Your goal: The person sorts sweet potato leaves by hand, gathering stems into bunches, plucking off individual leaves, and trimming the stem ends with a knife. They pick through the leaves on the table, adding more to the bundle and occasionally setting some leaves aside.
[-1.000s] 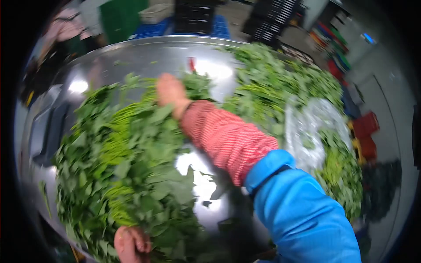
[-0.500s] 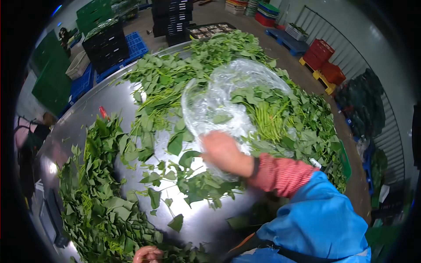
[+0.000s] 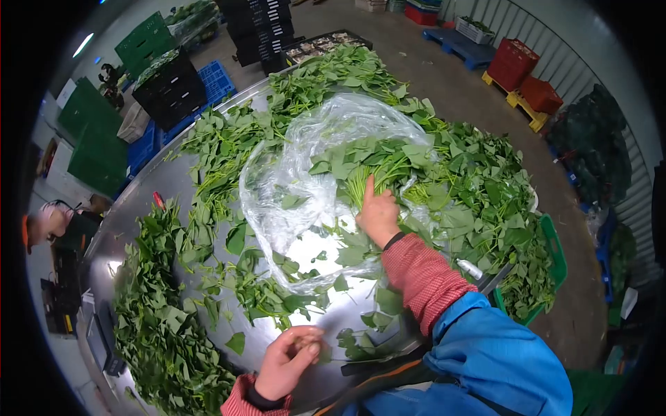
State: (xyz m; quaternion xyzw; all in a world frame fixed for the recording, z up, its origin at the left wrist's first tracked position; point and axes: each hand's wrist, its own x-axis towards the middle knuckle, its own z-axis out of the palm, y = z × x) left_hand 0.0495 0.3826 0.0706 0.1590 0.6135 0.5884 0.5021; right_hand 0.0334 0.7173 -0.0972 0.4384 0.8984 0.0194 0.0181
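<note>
My right hand [image 3: 379, 213] is closed at the stems of a bunch of leafy greens [image 3: 374, 166], its index finger stretched along them. That bunch lies on a crumpled clear plastic bag [image 3: 277, 208], spread over the metal table [image 3: 142, 201]. Nearer the table's front edge is my left hand [image 3: 290, 357], its fingers curled and its thumb against them; whatever they may hold is too small to make out. Loose leaves [image 3: 263, 295] lie just beyond it. A long heap of greens [image 3: 163, 319] runs down the left side.
More greens [image 3: 479, 187] cover the table's right and far sides. A green crate [image 3: 559, 256] stands at the right edge, near a white-handled tool [image 3: 470, 269]. Something red [image 3: 158, 200] lies at the left. A person [image 3: 52, 222] is beyond the left edge; stacked black crates [image 3: 257, 31] stand behind.
My right hand has moved from the bag's near part to the bunch, which now sits further left on the bag. My left hand has come up into fuller view. The camera view has shifted.
</note>
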